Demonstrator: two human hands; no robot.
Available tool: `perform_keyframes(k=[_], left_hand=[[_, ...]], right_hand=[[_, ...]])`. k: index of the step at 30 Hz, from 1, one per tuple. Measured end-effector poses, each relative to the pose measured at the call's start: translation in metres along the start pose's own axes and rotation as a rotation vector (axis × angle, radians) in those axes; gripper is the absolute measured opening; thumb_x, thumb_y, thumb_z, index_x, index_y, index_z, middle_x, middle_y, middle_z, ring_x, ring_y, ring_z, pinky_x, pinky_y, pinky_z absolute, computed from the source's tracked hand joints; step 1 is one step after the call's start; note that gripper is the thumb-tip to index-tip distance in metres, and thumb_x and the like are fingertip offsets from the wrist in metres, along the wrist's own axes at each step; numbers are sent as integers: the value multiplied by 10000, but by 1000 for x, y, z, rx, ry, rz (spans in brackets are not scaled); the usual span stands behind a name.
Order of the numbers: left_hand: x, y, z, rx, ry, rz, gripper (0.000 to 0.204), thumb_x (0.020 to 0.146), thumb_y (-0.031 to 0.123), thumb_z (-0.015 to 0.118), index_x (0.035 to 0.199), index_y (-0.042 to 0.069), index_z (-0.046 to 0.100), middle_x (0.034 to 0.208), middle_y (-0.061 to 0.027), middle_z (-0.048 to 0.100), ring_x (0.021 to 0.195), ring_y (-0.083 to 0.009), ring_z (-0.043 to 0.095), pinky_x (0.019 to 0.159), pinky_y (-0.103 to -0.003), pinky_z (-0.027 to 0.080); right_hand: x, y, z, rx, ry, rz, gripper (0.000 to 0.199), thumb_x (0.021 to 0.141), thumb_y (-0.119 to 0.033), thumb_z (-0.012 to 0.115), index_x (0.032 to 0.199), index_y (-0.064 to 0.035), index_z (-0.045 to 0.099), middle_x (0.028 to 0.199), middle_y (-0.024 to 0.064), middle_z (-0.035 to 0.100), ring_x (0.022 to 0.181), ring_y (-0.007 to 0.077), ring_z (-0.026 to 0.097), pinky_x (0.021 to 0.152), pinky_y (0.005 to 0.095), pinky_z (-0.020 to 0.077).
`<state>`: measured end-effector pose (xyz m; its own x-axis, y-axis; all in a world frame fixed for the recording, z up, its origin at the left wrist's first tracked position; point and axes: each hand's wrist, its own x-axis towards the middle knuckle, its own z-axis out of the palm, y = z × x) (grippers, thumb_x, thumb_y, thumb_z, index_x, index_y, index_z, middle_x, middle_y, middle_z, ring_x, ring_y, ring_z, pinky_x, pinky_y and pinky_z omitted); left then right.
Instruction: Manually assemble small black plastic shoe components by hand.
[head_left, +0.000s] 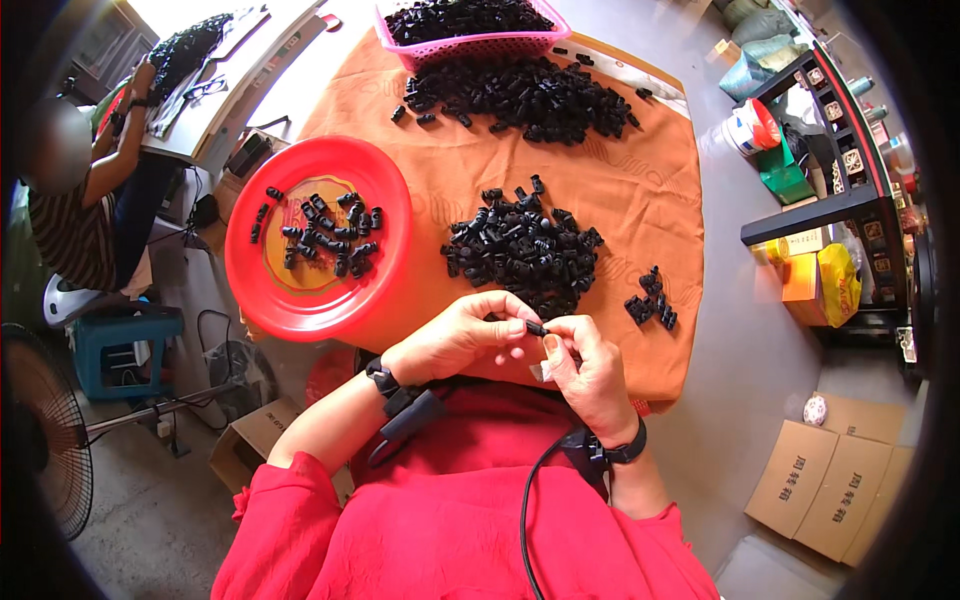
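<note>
My left hand [462,338] and my right hand [592,378] meet at the table's near edge. Between their fingertips is a small black cylindrical plastic part [536,328], pinched from both sides. Something small and white [543,372] shows under my right thumb; I cannot make out what it is. Just beyond my fingers lies a heap of similar black parts [520,245]. A smaller cluster of black parts [652,300] sits to the right of it. To the left, a round red tray [385,215] holds several black parts spread over its middle.
An orange cloth [650,200] covers the table. At the back are a larger pile of black parts [530,95] and a full pink basket [480,47]. A person [85,210] sits at a table on the left, near a fan [45,430]. Shelving [820,220] and cardboard boxes [825,485] stand right.
</note>
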<state>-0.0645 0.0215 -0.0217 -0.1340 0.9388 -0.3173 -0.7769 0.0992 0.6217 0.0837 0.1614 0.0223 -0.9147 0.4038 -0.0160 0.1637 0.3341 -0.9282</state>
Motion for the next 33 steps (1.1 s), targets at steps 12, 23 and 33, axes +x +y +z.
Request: perform_keyframes(k=[12, 23, 33], left_hand=[[0, -7, -3, -139, -75, 76, 234, 959, 132, 627, 1162, 20, 590, 938, -36, 626, 832, -106, 602, 778, -262, 496], [0, -8, -7, -82, -69, 109, 252, 943, 119, 650, 1167, 17, 596, 968, -31, 627, 845, -93, 607, 794, -242, 504], [-3, -4, 5, -171, -51, 62, 298, 973, 217, 618, 1211, 38, 596, 928, -28, 650, 809, -95, 610, 757, -261, 516]], right_hand=[[-1, 3, 5, -116, 40, -50, 148, 909, -41, 639, 1040, -38, 570, 685, 82, 673, 595, 160, 690, 539, 281, 537], [-2, 3, 4, -144, 30, -24, 165, 876, -65, 684, 1003, -52, 579, 679, 82, 654, 598, 208, 680, 541, 312, 533], [-3, 1, 7, -188, 47, -135, 188, 837, -39, 706, 972, -53, 576, 721, 92, 656, 632, 237, 671, 557, 341, 536]])
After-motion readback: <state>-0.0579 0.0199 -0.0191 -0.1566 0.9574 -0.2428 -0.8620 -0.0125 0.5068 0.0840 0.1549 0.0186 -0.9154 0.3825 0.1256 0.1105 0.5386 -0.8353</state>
